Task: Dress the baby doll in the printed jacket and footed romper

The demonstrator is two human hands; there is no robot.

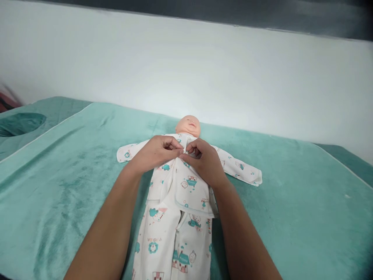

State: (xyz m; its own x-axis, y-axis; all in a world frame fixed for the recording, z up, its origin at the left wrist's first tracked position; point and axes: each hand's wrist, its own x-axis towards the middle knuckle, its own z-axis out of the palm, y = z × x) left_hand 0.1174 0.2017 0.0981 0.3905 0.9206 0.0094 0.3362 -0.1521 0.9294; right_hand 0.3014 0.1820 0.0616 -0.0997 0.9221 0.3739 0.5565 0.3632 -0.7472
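A baby doll (189,125) lies on its back, dressed in a white printed baby shirt (190,190) and matching trousers (157,241). Both shirt sleeves are spread out to the sides. At the upper chest, my left hand (159,153) pinches one front edge of the shirt between thumb and fingers. Close against it, my right hand (205,159) pinches the other edge, the fingertips of both hands nearly touching. Below them the shirt front parts toward the hem. Any fastener between the fingertips is too small to make out.
A green plush cover (291,206) spreads beneath the doll across the bed. Behind it rises a white wall (186,66) with a dark band along the top. At the far left lies a darker green padded piece with a round hollow (21,123).
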